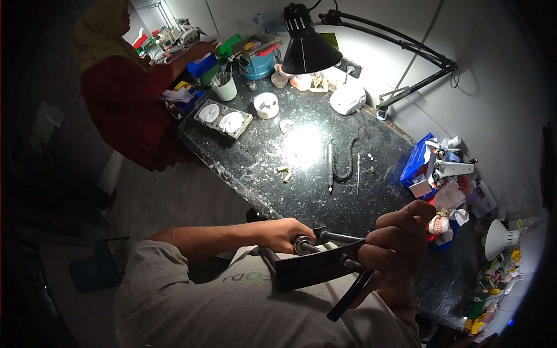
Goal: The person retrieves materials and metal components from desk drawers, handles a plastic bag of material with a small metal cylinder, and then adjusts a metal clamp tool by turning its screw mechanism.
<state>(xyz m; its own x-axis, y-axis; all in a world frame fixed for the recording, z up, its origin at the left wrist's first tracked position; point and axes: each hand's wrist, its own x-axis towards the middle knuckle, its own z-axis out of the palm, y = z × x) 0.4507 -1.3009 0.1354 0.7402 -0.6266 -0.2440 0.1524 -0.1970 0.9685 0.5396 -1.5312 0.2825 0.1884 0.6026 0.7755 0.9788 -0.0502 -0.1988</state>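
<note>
Close in front of my chest I hold a dark metal screw clamp made of a flat plate, rods and a bar handle. My left hand is closed round its far left end, beside a round collar. My right hand is wrapped about its right end, near the bar handle that slants downward; part of the clamp is hidden by these fingers. Beyond my hands, on the black worktop, lie a handpiece with a coiled cord, a thin metal tool and a small yellowish horseshoe-shaped piece.
A metal flask with two white plaster rounds lies far left, beside a white tub. A black lamp overhangs the back. A blue bin and a dental model stand right. A person in red works far left.
</note>
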